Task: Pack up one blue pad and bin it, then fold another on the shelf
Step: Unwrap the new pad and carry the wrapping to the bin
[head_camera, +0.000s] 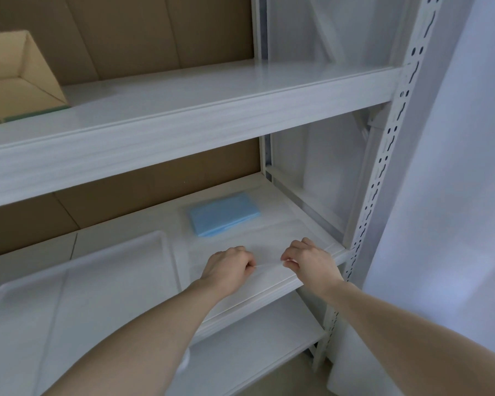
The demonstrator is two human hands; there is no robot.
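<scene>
A folded blue pad (224, 214) lies inside a clear plastic bag (272, 232) on the middle shelf (320, 254), toward the back right. My left hand (229, 268) and my right hand (309, 260) are both at the bag's near edge by the shelf front. Each pinches the thin clear edge between thumb and curled fingers, with a short strip of it stretched between them. The blue pad sits beyond both hands, untouched.
A translucent white bin (77, 284) stands on the same shelf at the left. An open cardboard box (17, 72) sits on the upper shelf at far left. The white perforated upright (383, 178) of the rack rises at the right, with a pale wall beside it.
</scene>
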